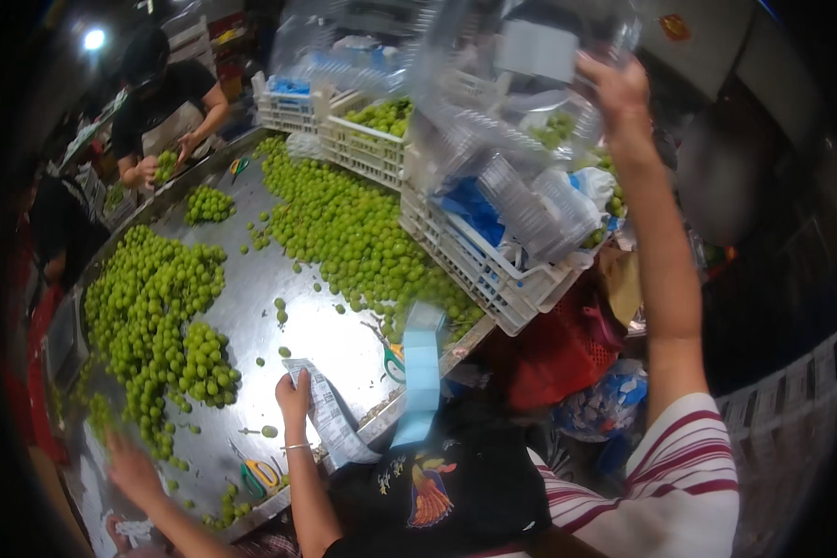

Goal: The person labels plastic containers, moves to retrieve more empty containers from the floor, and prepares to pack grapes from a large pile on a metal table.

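Observation:
My left hand, with a bracelet at its wrist, pinches the end of a long printed label strip. The strip's pale blue backing loops up near the table edge. Raised at the upper right, my right hand grips large clear plastic containers, blurred; a pale square shows by its fingers. Green grapes lie in a left heap and a far heap on the metal table. Scissors with green and orange handles lie beside the strip, another pair at the near edge.
White plastic crates holding grapes, bags and clear containers line the far right side. A red basket and a filled bag stand below. One co-worker holds grapes across the table; another person's hand reaches in at lower left.

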Demonstrator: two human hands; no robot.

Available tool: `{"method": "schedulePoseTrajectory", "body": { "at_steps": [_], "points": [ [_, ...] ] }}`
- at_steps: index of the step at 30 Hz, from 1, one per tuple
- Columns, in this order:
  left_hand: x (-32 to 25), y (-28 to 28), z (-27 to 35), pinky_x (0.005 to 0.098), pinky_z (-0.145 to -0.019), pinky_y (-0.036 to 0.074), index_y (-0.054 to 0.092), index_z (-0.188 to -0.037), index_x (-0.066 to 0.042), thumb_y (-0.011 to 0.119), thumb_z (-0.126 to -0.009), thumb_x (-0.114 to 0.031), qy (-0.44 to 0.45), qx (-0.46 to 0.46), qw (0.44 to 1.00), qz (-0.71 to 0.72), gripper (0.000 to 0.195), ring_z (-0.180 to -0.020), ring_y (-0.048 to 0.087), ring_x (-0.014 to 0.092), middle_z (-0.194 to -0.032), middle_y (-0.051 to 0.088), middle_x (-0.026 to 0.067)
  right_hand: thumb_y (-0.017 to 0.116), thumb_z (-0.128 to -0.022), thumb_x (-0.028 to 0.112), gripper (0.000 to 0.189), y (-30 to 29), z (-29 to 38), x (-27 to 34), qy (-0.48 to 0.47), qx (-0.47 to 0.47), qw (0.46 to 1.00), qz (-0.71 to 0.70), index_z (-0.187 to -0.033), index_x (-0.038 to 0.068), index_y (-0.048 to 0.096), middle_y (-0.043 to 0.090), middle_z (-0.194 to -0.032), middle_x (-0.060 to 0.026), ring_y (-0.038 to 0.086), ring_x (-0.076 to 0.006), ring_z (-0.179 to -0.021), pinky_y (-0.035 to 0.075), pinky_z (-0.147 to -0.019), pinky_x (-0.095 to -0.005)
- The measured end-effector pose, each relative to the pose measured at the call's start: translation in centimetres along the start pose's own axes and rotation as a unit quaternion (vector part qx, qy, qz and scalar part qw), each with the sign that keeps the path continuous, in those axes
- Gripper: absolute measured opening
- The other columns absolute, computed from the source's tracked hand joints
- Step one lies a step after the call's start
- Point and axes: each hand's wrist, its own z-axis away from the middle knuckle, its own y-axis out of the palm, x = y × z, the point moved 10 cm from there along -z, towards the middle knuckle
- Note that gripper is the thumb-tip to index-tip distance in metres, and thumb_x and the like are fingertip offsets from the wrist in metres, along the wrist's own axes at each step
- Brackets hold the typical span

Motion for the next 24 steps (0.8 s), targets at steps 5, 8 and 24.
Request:
{"method": "schedulePoseTrajectory", "body": {
  "at_steps": [5, 8, 24],
  "points": [
    [-2.6, 2.7, -3.4, 0.0280, -0.055, 0.044, 0.057, -0.070, 0.004, 0.058, -0.077, -0.023, 0.005, 0.033, 0.997, -0.072, 0.028, -0.055, 0.055, 0.017, -0.059, 0.057, 0.0121, 0.052, -0.072, 0.003, 0.014, -14.0, 1.1, -12.8, 0.270, 0.028, 0.961, -0.049, -0.083, -0.006, 0.052, 0.057, -0.074, -0.0130, 0.059, -0.0201, -0.067, 0.054, -0.064, -0.0296],
    [-4.6, 4.0, -4.9, 0.0242, -0.058, 0.044, 0.056, -0.083, 0.002, 0.058, -0.078, -0.026, 0.028, 0.060, 0.992, -0.104, 0.028, -0.060, 0.055, 0.015, -0.066, 0.059, 0.0100, 0.052, -0.072, 0.005, 0.018, -14.6, 7.8, -16.3, 0.382, -0.018, 0.914, -0.132, -0.087, -0.005, 0.052, 0.060, -0.078, -0.0154, 0.061, -0.0208, -0.065, 0.055, -0.057, -0.0245],
    [-42.8, 23.8, 0.6, 0.0319, -0.093, 0.035, -0.002, -0.126, 0.016, 0.073, -0.060, -0.041, -0.005, 0.201, 0.922, 0.330, 0.115, -0.113, 0.038, 0.031, -0.126, 0.026, 0.0303, 0.050, -0.074, 0.054, 0.056, -15.3, 15.0, -19.9, 0.628, 0.199, 0.722, 0.214, -0.088, 0.000, 0.048, 0.055, -0.060, -0.0026, 0.048, -0.0055, -0.040, 0.039, -0.035, -0.0154]
  ]
}}
